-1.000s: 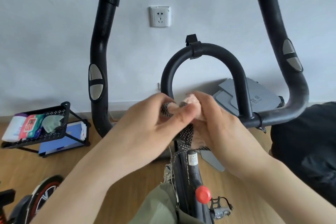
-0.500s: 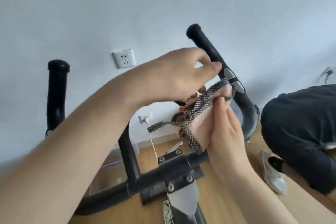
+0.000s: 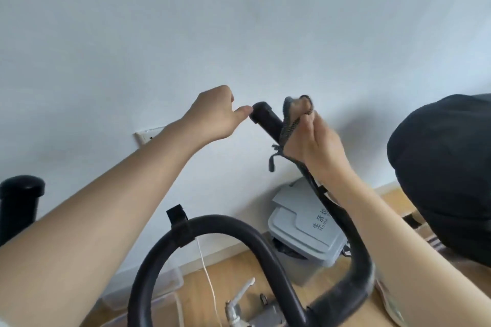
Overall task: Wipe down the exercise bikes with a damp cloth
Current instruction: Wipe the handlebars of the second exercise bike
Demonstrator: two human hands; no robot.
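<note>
The cloth (image 3: pixel 290 125) in the right grip (image 3: pixel 312 141) is a coarse woven fabric, speckled grey and black, matt, with a loose strip hanging below that grip. The handlebar (image 3: pixel 265 117) just left of it looks like matt black foam or rubber; blur makes it hard to tell which. Below the grips, the looped bar (image 3: pixel 225 225) has a smoother, faintly glossy black finish. The bin (image 3: pixel 300 231) is smooth grey plastic, the floor (image 3: pixel 233 268) pale wood, the wall (image 3: pixel 239 21) matt paint.
</note>
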